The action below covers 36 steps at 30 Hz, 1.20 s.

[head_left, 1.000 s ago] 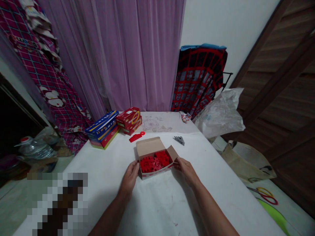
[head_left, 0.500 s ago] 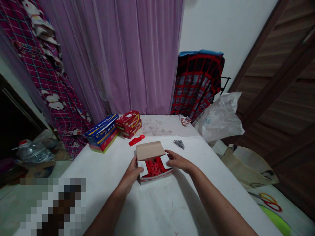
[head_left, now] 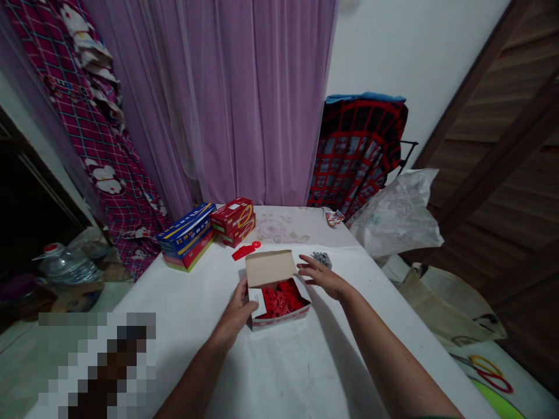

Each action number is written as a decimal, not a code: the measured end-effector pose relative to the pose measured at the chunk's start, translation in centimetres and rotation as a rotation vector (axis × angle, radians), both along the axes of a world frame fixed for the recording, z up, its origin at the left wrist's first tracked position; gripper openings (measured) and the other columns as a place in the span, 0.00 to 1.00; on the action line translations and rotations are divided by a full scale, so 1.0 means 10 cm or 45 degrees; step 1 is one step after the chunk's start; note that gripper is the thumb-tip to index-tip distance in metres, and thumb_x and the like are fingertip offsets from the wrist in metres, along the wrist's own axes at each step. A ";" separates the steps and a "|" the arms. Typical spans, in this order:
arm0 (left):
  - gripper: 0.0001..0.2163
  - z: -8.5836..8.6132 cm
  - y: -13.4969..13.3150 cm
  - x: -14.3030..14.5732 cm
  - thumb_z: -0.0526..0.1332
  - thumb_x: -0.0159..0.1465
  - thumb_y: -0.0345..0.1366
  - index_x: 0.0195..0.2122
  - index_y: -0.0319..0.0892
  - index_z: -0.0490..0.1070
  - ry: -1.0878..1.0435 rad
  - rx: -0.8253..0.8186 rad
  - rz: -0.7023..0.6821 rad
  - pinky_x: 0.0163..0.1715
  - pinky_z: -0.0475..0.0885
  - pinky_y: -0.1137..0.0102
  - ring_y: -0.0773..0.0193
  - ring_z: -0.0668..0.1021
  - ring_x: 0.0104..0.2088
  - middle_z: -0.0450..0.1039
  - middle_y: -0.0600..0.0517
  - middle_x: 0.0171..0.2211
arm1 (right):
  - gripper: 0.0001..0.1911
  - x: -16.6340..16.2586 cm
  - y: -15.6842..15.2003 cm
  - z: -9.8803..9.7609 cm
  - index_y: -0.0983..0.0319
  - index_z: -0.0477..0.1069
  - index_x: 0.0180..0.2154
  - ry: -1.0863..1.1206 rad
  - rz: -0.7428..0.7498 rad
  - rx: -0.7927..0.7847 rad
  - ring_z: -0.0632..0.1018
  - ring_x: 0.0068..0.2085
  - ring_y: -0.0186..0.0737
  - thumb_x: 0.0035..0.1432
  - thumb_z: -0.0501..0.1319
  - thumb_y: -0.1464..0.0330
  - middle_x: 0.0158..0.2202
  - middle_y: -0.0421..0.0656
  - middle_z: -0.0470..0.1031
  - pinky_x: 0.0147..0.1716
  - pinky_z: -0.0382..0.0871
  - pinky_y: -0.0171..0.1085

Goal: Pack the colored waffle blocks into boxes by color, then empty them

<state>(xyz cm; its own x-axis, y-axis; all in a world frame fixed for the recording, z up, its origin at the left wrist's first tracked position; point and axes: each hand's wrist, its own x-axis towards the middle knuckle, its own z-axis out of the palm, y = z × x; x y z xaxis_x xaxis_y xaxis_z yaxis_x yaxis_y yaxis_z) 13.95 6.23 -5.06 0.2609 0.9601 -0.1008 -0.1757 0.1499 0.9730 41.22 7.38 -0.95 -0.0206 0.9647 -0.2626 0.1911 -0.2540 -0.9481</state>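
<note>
We seem to be folding in the carton's (head_left: 282,319) 2 side flaps (head_left: 259,297); the next move likely calls for pressing its right one down. Our left hand (head_left: 234,312) clasps the carton's left side; our right hand (head_left: 324,279), fingers spread wide, hovers beside its lid (head_left: 271,268). Red pieces (head_left: 283,299) lie inside the carton.

My right hand (head_left: 322,278) partly hides the grey piece (head_left: 322,258). I see the green thing (head_left: 496,400) cut off below.
</note>
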 end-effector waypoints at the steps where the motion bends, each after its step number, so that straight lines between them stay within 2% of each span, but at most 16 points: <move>1: 0.36 -0.01 0.01 0.00 0.59 0.48 0.26 0.61 0.45 0.59 -0.004 0.011 -0.006 0.56 0.66 0.64 0.55 0.68 0.61 0.66 0.48 0.60 | 0.35 -0.02 0.06 0.04 0.55 0.58 0.63 0.003 -0.048 0.016 0.72 0.56 0.43 0.54 0.61 0.59 0.60 0.49 0.67 0.51 0.67 0.44; 4: 0.37 -0.02 0.02 -0.01 0.59 0.48 0.26 0.62 0.46 0.57 0.004 0.036 -0.015 0.57 0.65 0.64 0.55 0.66 0.62 0.64 0.48 0.62 | 0.30 -0.11 0.26 0.14 0.55 0.62 0.61 -0.017 -0.138 0.063 0.74 0.53 0.42 0.57 0.58 0.59 0.56 0.48 0.71 0.50 0.67 0.45; 7: 0.38 -0.01 0.03 -0.01 0.59 0.47 0.27 0.62 0.44 0.55 0.020 0.044 -0.020 0.57 0.65 0.62 0.54 0.65 0.62 0.63 0.46 0.62 | 0.25 -0.19 0.41 0.20 0.56 0.70 0.55 -0.092 -0.121 0.139 0.75 0.49 0.43 0.57 0.58 0.56 0.51 0.46 0.75 0.49 0.67 0.45; 10: 0.39 -0.01 0.04 -0.02 0.61 0.46 0.28 0.62 0.44 0.54 0.022 0.053 -0.036 0.58 0.63 0.61 0.53 0.66 0.62 0.63 0.45 0.62 | 0.22 -0.20 0.48 0.25 0.59 0.78 0.44 -0.126 -0.089 0.196 0.75 0.47 0.44 0.53 0.61 0.52 0.45 0.45 0.78 0.48 0.67 0.45; 14: 0.41 -0.06 0.06 -0.07 0.65 0.48 0.32 0.64 0.45 0.52 0.027 0.065 -0.056 0.61 0.59 0.58 0.52 0.63 0.64 0.60 0.43 0.63 | 0.22 -0.14 0.44 0.29 0.61 0.80 0.35 -0.125 -0.058 0.236 0.75 0.43 0.44 0.43 0.67 0.52 0.37 0.43 0.80 0.47 0.67 0.43; 19: 0.39 -0.08 0.07 -0.19 0.68 0.53 0.40 0.65 0.48 0.52 0.187 0.039 0.076 0.63 0.54 0.53 0.49 0.59 0.66 0.55 0.38 0.66 | 0.23 -0.04 0.22 0.27 0.60 0.79 0.39 -0.102 0.058 0.344 0.77 0.41 0.41 0.41 0.70 0.55 0.39 0.43 0.81 0.48 0.68 0.43; 23: 0.31 0.11 0.03 -0.23 0.63 0.60 0.47 0.63 0.48 0.57 0.245 0.194 0.146 0.63 0.56 0.55 0.53 0.61 0.65 0.58 0.42 0.65 | 0.24 0.02 -0.01 0.22 0.60 0.78 0.44 -0.184 0.184 0.385 0.78 0.42 0.44 0.46 0.68 0.54 0.44 0.45 0.80 0.47 0.71 0.44; 26: 0.26 0.27 -0.01 -0.23 0.57 0.63 0.51 0.59 0.46 0.64 0.308 0.282 0.198 0.63 0.56 0.58 0.55 0.64 0.63 0.62 0.45 0.63 | 0.23 0.02 -0.19 0.19 0.58 0.78 0.45 -0.334 0.222 0.503 0.77 0.47 0.48 0.50 0.66 0.54 0.48 0.47 0.78 0.49 0.71 0.46; 30: 0.26 0.33 -0.04 -0.22 0.58 0.62 0.53 0.56 0.43 0.70 0.391 0.311 0.073 0.64 0.56 0.59 0.54 0.67 0.62 0.67 0.46 0.60 | 0.19 -0.03 -0.39 0.14 0.56 0.78 0.46 -0.473 0.213 0.688 0.75 0.53 0.48 0.57 0.61 0.56 0.51 0.48 0.76 0.55 0.67 0.48; 36: 0.22 0.23 -0.04 -0.23 0.58 0.62 0.51 0.53 0.44 0.73 0.470 0.465 -0.092 0.63 0.58 0.59 0.54 0.69 0.60 0.70 0.48 0.58 | 0.17 -0.07 -0.54 -0.01 0.53 0.76 0.50 -0.555 0.208 0.750 0.74 0.55 0.46 0.61 0.58 0.61 0.55 0.46 0.74 0.57 0.66 0.48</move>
